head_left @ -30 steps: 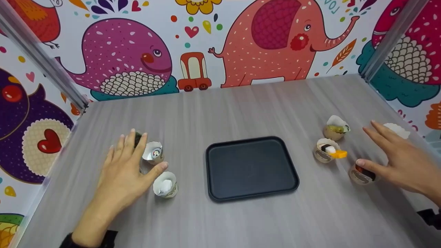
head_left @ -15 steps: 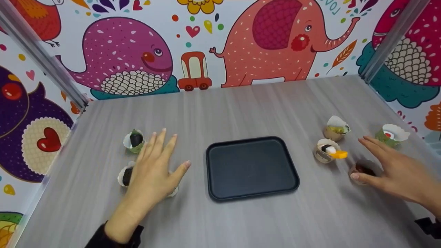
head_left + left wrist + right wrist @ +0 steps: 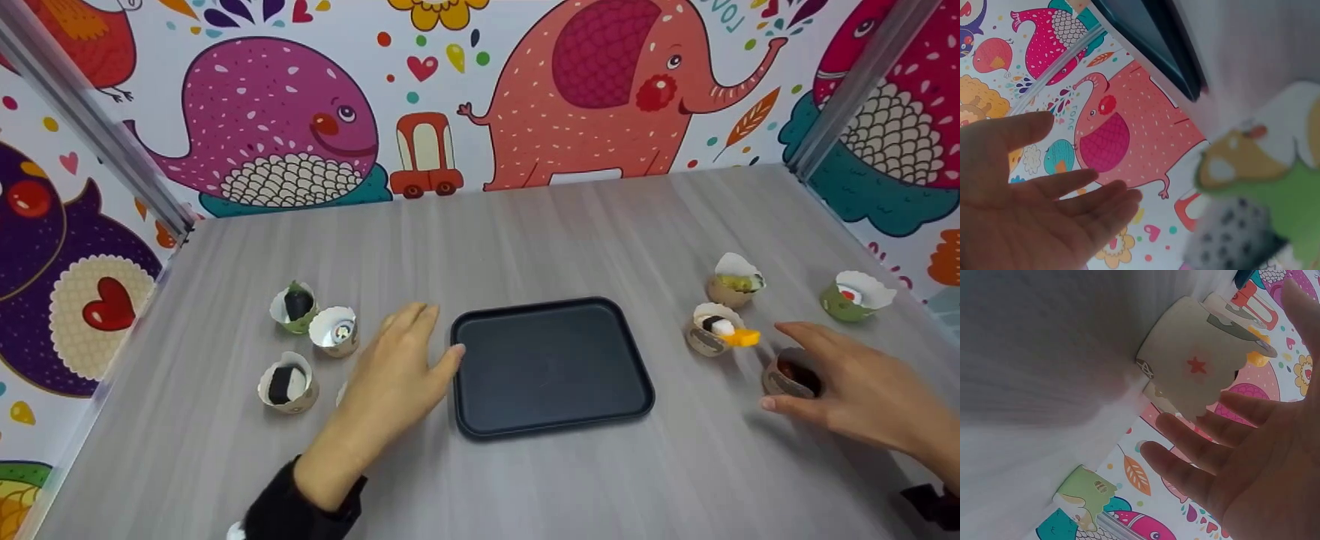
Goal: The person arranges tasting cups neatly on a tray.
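Note:
My left hand (image 3: 397, 375) hovers beside the left edge of a dark rectangular tray (image 3: 551, 367), fingers extended and holding nothing. Partly behind this hand is a pale paper cup (image 3: 342, 393). In the left wrist view the palm (image 3: 1022, 225) faces the camera, and a blurred green patterned cup (image 3: 1292, 202) fills the right side. My right hand (image 3: 862, 390) reaches around a brown paper cup (image 3: 787, 379) with dark contents, thumb on the near side, fingers beyond. In the right wrist view its straight fingers (image 3: 1185, 444) lie close to the cup wall (image 3: 1190, 354); contact is unclear.
On the left stand a green cup (image 3: 294, 307) with a toy eggplant, a cup (image 3: 334, 331) with a small round piece, and a cup (image 3: 289, 384) with a black-and-white piece. On the right are two brown cups (image 3: 735, 281) (image 3: 709, 334) and a green cup (image 3: 855, 296). Printed walls (image 3: 420, 90) surround the table.
My left hand has moved right, from over the left cups to beside the tray, uncovering several cups. My right hand has shifted slightly down and closer around the brown cup.

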Demonstrator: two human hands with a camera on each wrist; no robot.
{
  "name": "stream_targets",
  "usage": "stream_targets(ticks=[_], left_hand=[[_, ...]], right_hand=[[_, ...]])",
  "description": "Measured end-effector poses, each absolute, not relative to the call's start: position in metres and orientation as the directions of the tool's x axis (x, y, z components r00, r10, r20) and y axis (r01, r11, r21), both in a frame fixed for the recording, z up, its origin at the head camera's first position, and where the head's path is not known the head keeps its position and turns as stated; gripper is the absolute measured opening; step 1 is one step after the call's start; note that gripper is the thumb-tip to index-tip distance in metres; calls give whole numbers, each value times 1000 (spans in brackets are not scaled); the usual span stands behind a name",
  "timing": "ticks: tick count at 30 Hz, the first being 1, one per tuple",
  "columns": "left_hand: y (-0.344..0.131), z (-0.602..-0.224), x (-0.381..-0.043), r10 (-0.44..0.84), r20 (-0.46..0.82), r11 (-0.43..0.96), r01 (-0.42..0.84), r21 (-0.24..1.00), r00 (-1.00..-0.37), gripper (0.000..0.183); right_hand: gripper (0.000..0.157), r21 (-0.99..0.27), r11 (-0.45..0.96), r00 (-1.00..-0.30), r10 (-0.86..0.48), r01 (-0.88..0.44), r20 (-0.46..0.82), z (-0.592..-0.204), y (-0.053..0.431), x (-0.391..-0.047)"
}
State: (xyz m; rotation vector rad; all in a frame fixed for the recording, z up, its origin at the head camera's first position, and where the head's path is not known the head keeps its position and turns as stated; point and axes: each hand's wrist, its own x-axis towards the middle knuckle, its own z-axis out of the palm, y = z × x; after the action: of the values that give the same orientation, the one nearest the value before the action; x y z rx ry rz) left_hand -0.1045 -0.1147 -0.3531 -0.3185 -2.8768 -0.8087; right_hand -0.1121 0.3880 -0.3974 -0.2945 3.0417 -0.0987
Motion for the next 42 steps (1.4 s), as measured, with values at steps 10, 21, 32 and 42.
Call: stream_targets(ticks=[10, 21, 32, 42], left_hand=[[-96, -366, -111, 180, -58, 881, 135, 454, -982, 60], [-88, -377, -121, 156, -188, 883, 52, 466, -970, 28], [-90, -386, -124, 166, -125, 902, 99, 420, -978, 10], [-90, -388, -119, 179, -61, 899, 139, 415, -982, 9]], right_hand=[[126, -88, 985, -982, -159, -151, -100, -400, 392, -113], [125, -144, 987, -983, -91, -68, -160, -401, 399, -113], [100, -240, 968, -985, -112, -79, -129, -408, 401, -112], [81, -305, 952, -980, -98, -42, -172, -407, 402, -115]])
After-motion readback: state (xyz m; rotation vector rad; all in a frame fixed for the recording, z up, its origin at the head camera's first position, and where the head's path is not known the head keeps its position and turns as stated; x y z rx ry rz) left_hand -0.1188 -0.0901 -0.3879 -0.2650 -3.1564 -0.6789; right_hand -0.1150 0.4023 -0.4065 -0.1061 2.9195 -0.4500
